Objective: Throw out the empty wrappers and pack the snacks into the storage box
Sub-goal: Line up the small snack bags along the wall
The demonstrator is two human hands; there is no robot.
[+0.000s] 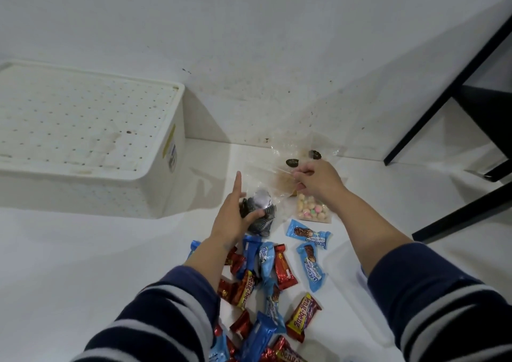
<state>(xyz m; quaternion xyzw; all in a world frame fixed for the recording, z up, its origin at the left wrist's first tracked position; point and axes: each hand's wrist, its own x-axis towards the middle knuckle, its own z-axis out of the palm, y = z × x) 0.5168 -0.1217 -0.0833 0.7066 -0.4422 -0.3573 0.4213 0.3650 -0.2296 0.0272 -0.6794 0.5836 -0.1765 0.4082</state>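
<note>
My left hand (232, 215) grips a clear bag of dark sandwich cookies (261, 217), its index finger sticking up. My right hand (318, 181) pinches a crumpled clear plastic wrapper (279, 167) with black round stickers, near the wall. Just below that hand lies a small bag of pastel puffed snacks (313, 209). Several blue, red and yellow-red wrapped snack bars (277, 278) are scattered on the white floor between my arms. The white storage box (163, 167) stands at the left with its perforated lid on.
A white wall runs behind the snacks. Black furniture legs (443, 106) stand at the right. A faint clear lid or tray edge (340, 253) lies under my right forearm.
</note>
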